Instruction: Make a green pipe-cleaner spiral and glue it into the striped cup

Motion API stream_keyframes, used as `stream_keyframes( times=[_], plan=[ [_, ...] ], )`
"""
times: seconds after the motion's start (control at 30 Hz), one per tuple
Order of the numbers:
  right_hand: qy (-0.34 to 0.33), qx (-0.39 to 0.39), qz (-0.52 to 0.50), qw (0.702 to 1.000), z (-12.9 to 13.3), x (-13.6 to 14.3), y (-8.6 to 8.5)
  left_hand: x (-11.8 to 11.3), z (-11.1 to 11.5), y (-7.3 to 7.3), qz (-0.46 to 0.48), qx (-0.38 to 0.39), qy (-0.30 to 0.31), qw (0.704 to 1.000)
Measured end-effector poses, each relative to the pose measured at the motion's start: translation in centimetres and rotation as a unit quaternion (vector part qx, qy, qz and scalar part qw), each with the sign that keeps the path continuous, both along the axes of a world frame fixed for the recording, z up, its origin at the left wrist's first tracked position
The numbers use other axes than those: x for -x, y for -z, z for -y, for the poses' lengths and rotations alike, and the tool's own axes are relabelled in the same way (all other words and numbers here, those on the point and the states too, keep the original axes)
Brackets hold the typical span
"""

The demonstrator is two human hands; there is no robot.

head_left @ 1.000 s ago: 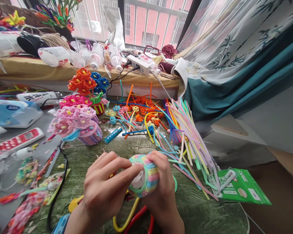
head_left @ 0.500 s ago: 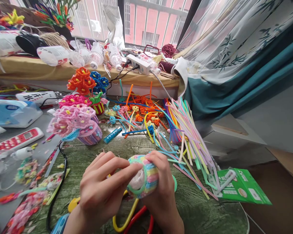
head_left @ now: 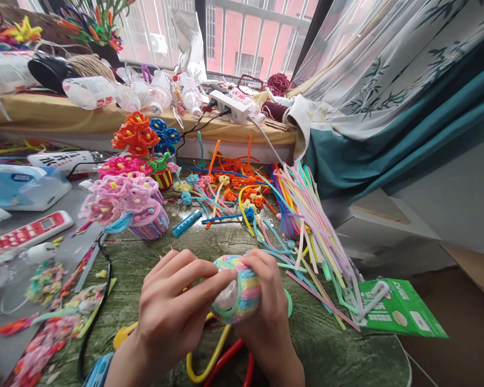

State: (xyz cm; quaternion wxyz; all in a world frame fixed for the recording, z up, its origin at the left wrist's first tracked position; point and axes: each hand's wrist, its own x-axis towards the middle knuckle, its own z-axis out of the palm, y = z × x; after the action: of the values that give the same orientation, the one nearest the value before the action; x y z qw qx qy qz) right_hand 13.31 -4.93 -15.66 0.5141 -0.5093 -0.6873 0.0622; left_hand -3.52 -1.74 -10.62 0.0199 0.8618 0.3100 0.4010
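Observation:
A small round pot (head_left: 248, 293) wrapped in pastel stripes is tilted on its side above the table, its mint-rimmed opening turned to the left with white filling inside. My right hand (head_left: 266, 306) is wrapped round the pot's right side. The fingers of my left hand (head_left: 177, 301) press at the rim and the filling, with the index fingertip over the opening. Beneath my hands lie a yellow loop (head_left: 213, 360) and a red one (head_left: 230, 364). A mint-green round piece shows partly behind my right hand.
Finished flower pots, the pink one (head_left: 149, 220) nearest, stand at the back left. Pipe cleaners (head_left: 312, 215) spread across the back and right, beside a green packet (head_left: 407, 309). A black cable (head_left: 105, 279) and a phone handset (head_left: 32, 234) lie at the left.
The pot has tilted slightly, and my left hand has shifted a little to the right. My right hand keeps its hold in nearly the same place.

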Motion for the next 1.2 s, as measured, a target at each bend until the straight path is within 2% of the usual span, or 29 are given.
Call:
stream_keyframes(
  times=[0.1, 0.2, 0.4, 0.57, 0.77, 1.07, 1.2],
  plan=[
    [0.006, -0.014, 0.008, 1.0, -0.1, 0.0, 0.2, -0.1, 0.0, 0.0, 0.007, 0.007, -0.011, 1.0],
    [0.008, 0.007, 0.005, 1.0, 0.0, 0.0, 0.1, -0.3, 0.0, 0.0, 0.018, 0.02, -0.019, 0.999],
    [-0.004, 0.016, 0.004, 1.0, 0.1, -0.1, 0.0, -0.3, 0.1, -0.3, 0.018, 0.043, -0.005, 0.999],
    [-0.014, -0.027, 0.005, 1.0, -0.4, -0.3, 0.3, -0.1, 0.0, -1.2, 0.064, 0.015, 0.017, 0.998],
    [-0.009, -0.022, -0.003, 1.0, -0.1, -0.2, 0.2, 0.1, 0.2, -0.9, 0.012, 0.003, 0.018, 1.0],
    [-0.013, -0.011, -0.008, 1.0, -0.3, -0.1, 0.2, -0.3, 0.1, -1.0, 0.027, -0.013, 0.014, 0.999],
    [-0.017, -0.006, -0.012, 1.0, 0.0, -0.1, 0.1, 0.0, 0.1, -0.7, 0.006, -0.006, 0.017, 1.0]
  ],
)
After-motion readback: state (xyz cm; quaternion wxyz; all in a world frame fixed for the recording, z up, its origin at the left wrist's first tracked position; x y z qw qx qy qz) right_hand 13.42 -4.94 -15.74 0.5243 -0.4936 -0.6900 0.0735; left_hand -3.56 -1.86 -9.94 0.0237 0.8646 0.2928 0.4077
